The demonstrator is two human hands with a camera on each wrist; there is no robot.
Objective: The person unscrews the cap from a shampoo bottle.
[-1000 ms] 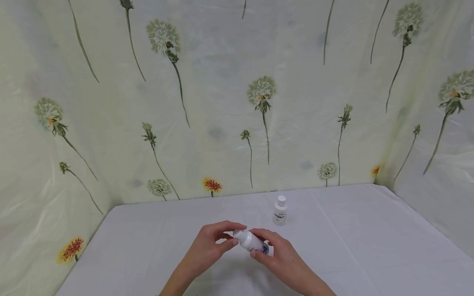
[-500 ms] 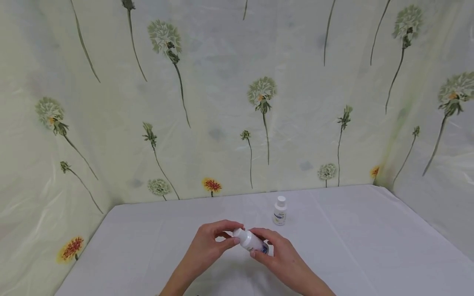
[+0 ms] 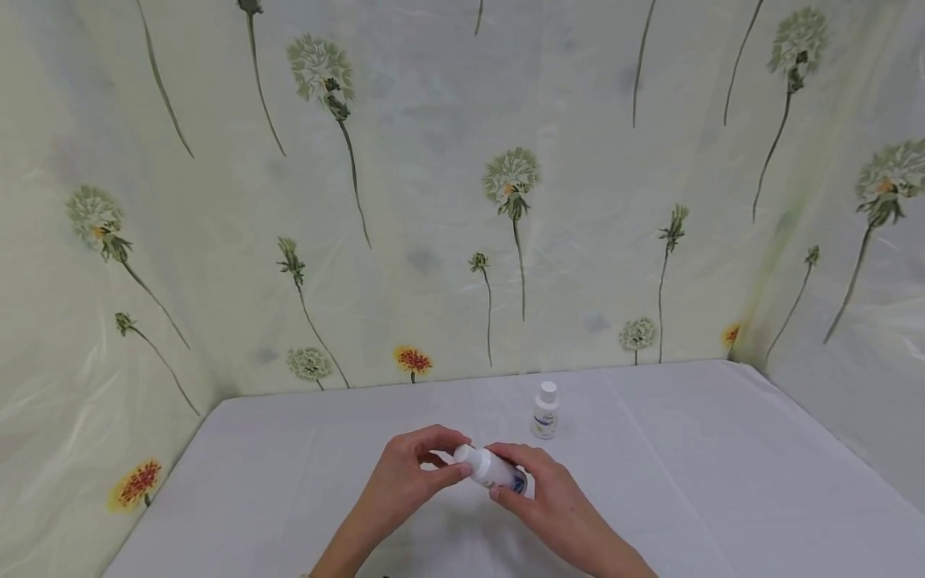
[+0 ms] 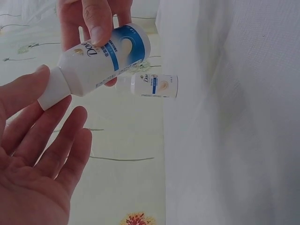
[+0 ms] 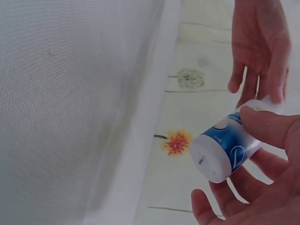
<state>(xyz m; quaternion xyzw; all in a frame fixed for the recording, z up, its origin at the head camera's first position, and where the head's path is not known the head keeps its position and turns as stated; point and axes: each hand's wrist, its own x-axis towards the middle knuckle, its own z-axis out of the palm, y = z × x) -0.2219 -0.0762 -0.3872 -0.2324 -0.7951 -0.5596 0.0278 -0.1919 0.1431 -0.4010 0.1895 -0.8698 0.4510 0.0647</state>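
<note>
A Dove bottle (image 3: 499, 472) lies tilted between the two hands, held up off the worktop (image 3: 289, 466), its neck toward the left fingers and its base toward the right palm. The left hand (image 3: 409, 472) pinches the white cap (image 4: 55, 88) at the neck end, thumb on one side and fingertips on the other, while its two outer fingers reach out past the cap, apart from the bottle. The right hand (image 3: 543, 491) grips the white body, its thumb lying across the label beside the blue band and its fingers round the opposite side; one fingertip stands clear of the plastic. The flat base shows just past the right thumb, uncovered by the fingers. Beyond the right fingertips, a second Dove bottle (image 3: 545, 417) stands upright and capped on the worktop, touched by neither hand. A white cloth (image 3: 672, 482) spreads beneath the fingers, and well past them hangs a flower-printed sheet (image 3: 426, 193).
</note>
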